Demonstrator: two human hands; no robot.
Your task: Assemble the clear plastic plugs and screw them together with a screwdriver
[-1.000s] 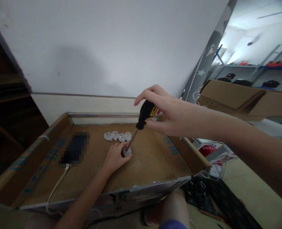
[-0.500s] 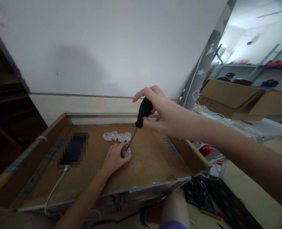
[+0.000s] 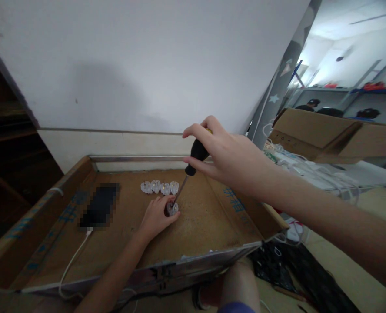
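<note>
Clear plastic piece [image 3: 173, 209] is pinched in left hand [image 3: 156, 216], right hand [image 3: 227, 152]'s gripping a black-and-yellow screwdriver [image 3: 198, 152], tip down at it.

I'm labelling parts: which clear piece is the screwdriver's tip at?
The clear piece in the left hand; the other four sit in a row beyond it.

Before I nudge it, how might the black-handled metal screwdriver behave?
The screwdriver should be stiff: its slim shaft looks straight and metallic. Unsupported, it would likely tip, being slanted. The thicker handle may make it top-heavy.
</note>
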